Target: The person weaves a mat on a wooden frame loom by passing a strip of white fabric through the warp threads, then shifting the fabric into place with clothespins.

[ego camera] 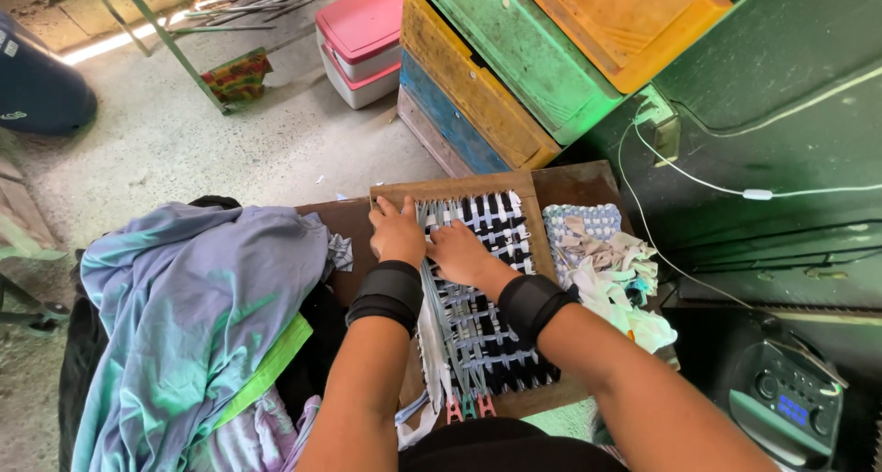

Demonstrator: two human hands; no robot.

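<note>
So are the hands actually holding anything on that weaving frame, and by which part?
Left hand and right hand both rest on the woven fabric strips near the top of the wooden loom frame. Fingertips are hidden, so a pinch cannot be told.

A weaving frame lies on a low table, at its middle. Both hands, the left hand and the right hand, rest on the frame's far left part, side by side. A heap of cloth lies left of the frame; scraps lie right. Stacked crates stand behind the table's far edge, a radio beyond its near right corner.
</note>
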